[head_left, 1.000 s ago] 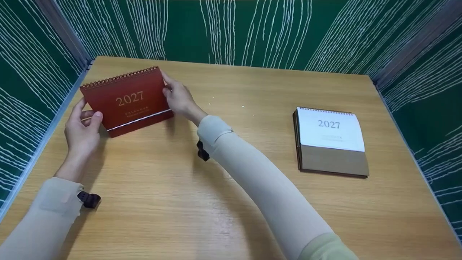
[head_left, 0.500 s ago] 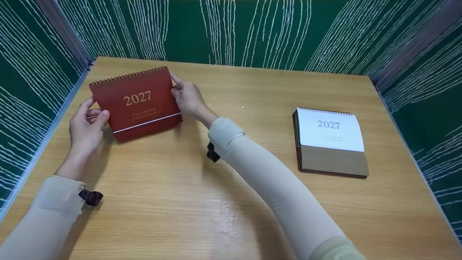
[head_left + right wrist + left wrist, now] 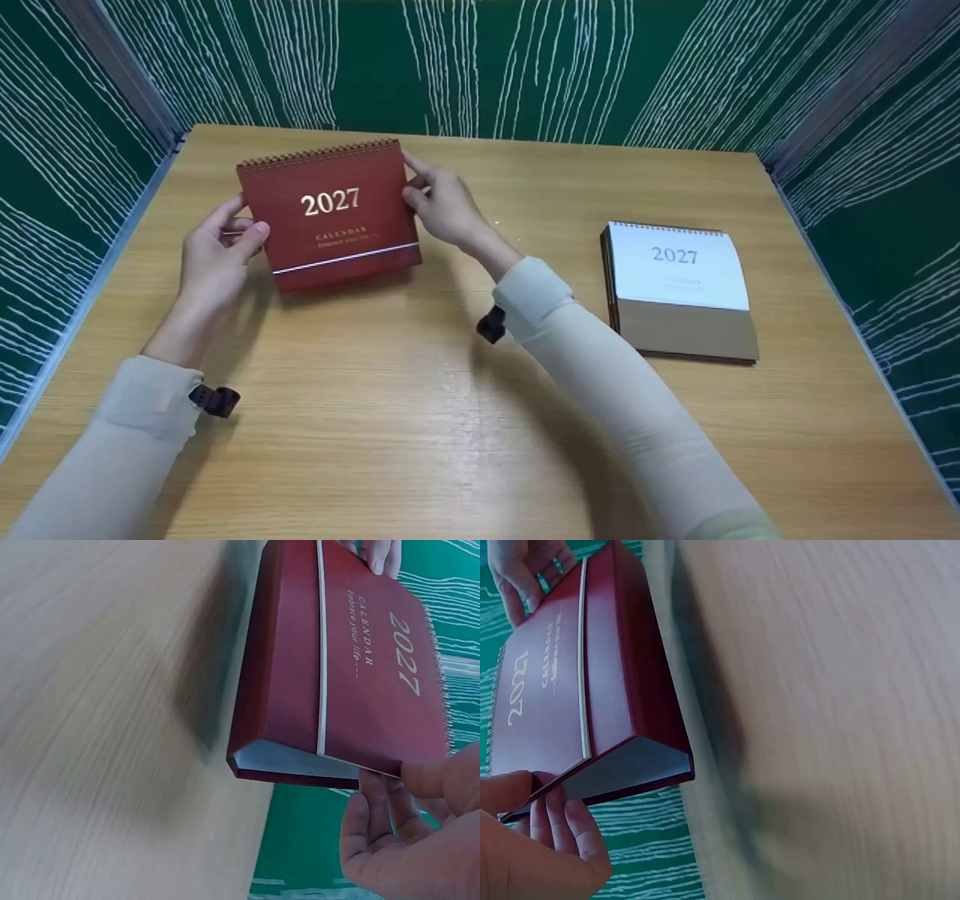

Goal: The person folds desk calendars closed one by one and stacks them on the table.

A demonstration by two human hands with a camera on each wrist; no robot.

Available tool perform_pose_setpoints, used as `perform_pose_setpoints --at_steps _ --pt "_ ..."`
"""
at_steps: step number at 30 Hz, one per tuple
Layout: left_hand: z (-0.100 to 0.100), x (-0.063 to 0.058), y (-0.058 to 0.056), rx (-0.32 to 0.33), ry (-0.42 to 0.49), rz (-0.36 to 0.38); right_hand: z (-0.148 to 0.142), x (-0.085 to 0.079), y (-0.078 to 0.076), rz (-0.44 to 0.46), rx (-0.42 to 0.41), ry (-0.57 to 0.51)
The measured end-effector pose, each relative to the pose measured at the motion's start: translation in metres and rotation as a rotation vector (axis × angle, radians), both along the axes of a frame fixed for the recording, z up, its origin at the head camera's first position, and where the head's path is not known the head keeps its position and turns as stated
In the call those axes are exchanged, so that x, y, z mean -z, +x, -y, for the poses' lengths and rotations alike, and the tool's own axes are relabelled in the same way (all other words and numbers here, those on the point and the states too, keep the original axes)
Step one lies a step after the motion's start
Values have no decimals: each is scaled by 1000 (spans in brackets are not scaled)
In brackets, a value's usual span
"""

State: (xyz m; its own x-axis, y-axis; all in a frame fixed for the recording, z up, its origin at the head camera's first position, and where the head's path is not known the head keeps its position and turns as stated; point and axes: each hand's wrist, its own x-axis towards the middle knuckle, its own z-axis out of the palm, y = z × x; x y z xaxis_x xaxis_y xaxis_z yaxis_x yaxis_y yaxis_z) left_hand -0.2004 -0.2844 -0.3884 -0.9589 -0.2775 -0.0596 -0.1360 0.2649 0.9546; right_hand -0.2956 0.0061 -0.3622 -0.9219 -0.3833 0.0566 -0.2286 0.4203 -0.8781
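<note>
A red desk calendar (image 3: 337, 229) with gold "2027" lettering and a spiral binding along its top is held up at the back left of the table. My left hand (image 3: 216, 259) pinches its left edge, thumb on the front cover and fingers behind. On the opposite edge, my right hand (image 3: 450, 210) grips it the same way. Both wrist views show the tent-shaped base of the red calendar (image 3: 611, 682) over its shadow on the wood. A second calendar (image 3: 679, 266), white above and brown below, lies at the right, away from both hands.
The wooden table (image 3: 420, 420) is bounded by green walls (image 3: 525, 67) with white streaks at the back and sides. Small white specks (image 3: 496, 222) lie on the tabletop right of my right hand.
Both hands have carried the red calendar to the right, and it now faces the head camera more squarely. The white-and-brown calendar stays in its place on the table.
</note>
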Motion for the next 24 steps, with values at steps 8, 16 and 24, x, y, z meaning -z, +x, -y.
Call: perform_pose_setpoints --at_steps 8,16,24 --pt "-38 -8 -11 131 33 9 -57 -3 14 -6 50 -20" --pt "-80 -10 -18 268 123 31 -116 1 27 71 92 -90" --pt "-127 -4 -26 321 233 68 -169 3 39 150 164 -68"
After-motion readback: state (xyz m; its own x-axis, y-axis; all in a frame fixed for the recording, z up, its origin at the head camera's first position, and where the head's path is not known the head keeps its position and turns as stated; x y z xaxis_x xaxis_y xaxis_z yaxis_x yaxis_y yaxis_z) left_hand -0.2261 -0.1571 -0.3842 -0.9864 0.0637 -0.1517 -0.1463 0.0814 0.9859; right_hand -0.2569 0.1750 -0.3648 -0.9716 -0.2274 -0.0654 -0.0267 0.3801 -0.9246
